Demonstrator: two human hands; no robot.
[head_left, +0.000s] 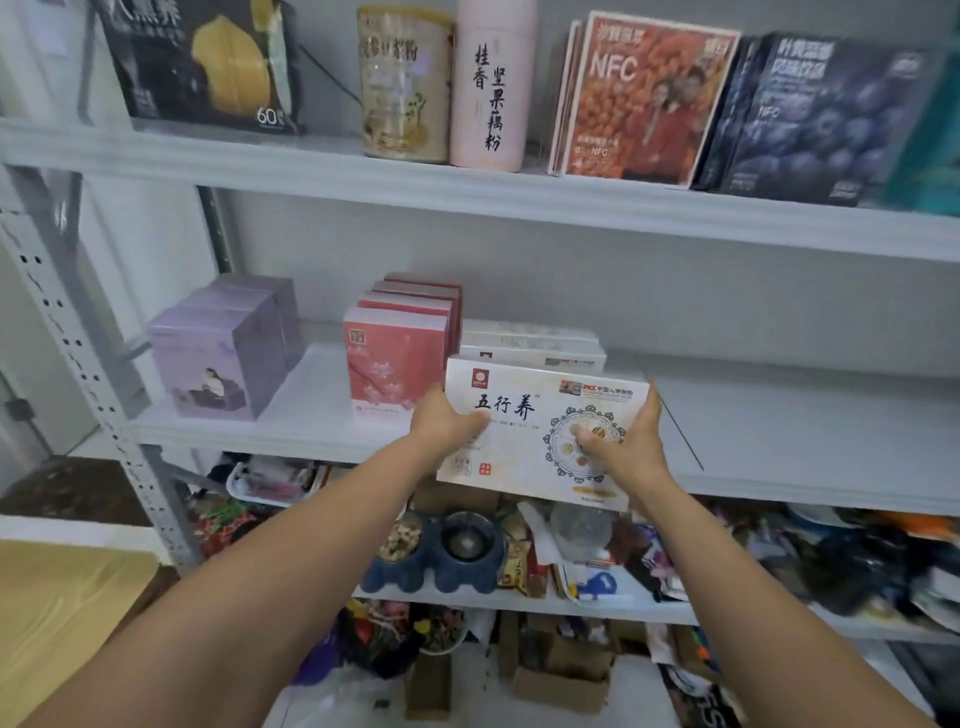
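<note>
White metal shelf board (779, 415) carries a row of pink cardboard boxes (397, 358) just beyond the left hand (447, 423), lilac cardboard boxes (218, 358) farther left, and seemingly stacked flat white boxes (530, 343) to its right.

The white flat cardboard box (540, 415) has a smooth printed face with a soft sheen. The white shelf board (779, 415) behind it looks like painted metal, matt and even. At the left, the grey perforated upright (78, 353) is metal with a dull finish. The lilac cartons (218, 358) and the pink cartons (395, 358) are smooth card with a light gloss. On the shelf above, the tall pale pink tube (491, 88) looks like matt paperboard, and the round gold-labelled canister (405, 83) beside it is shinier. The orange printed boxes (644, 98) to the right gleam as if under clear film. Low down, the brown cardboard cartons (561, 670) are plain, rough and matt.
</note>
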